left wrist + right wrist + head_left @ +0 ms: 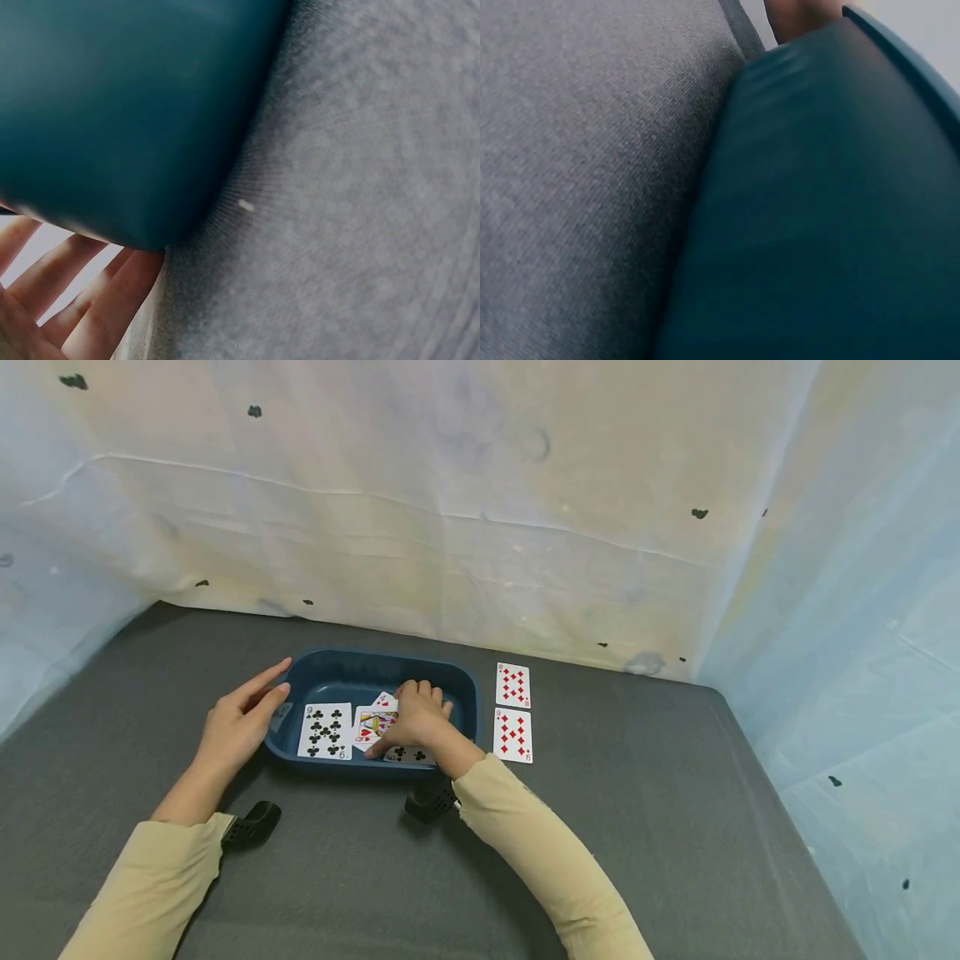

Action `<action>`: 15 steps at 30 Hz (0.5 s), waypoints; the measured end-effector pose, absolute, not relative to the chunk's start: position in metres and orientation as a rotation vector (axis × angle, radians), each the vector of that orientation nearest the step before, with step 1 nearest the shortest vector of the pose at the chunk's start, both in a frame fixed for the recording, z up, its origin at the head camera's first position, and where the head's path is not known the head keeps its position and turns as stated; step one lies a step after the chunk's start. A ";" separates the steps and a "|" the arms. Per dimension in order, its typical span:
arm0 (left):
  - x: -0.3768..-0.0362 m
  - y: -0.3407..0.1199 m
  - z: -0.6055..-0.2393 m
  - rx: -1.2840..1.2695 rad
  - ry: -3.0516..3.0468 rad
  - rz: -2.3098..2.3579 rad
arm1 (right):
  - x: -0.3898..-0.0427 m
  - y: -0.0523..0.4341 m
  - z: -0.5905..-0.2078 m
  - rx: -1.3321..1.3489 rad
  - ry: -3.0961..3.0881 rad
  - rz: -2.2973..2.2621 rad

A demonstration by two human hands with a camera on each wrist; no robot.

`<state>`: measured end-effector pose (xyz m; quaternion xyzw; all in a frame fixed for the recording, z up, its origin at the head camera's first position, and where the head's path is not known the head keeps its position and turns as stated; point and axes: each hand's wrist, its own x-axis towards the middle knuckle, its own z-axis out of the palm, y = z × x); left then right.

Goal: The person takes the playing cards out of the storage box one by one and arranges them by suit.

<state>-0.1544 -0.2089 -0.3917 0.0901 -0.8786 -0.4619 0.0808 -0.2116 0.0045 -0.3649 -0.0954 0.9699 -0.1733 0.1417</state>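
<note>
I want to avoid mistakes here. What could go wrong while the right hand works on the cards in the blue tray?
1. The cards under the right hand overlap, so two may lift together.
2. The left hand only rests straight fingers against the blue tray, so the tray might slide on the grey cloth.
3. The right sleeve passes near the two diamond cards and could shift them.

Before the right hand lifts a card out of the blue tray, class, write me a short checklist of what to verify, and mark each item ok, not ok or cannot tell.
1. Left hand steadies the blue tray at its left side: ok.
2. Right hand is inside the tray, on the cards: ok.
3. Right hand pinches one card only: cannot tell, fingers hide it.
4. Nine of clubs lies flat, face up: ok.
5. Two diamond cards lie outside, right of the tray, apart from it: ok.
</note>
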 end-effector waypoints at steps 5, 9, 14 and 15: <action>-0.154 -0.209 -0.392 0.272 -2.632 -1.380 | -0.210 0.004 -0.366 -0.311 2.804 -0.576; -0.155 -0.209 -0.392 0.273 -2.632 -1.381 | -0.211 0.005 -0.366 -0.340 2.805 -0.619; -0.155 -0.208 -0.392 0.288 -2.633 -1.379 | -0.212 0.007 -0.365 -0.351 2.757 -0.671; -0.155 -0.208 -0.392 0.289 -2.634 -1.377 | -0.213 0.007 -0.364 -0.360 2.746 -0.684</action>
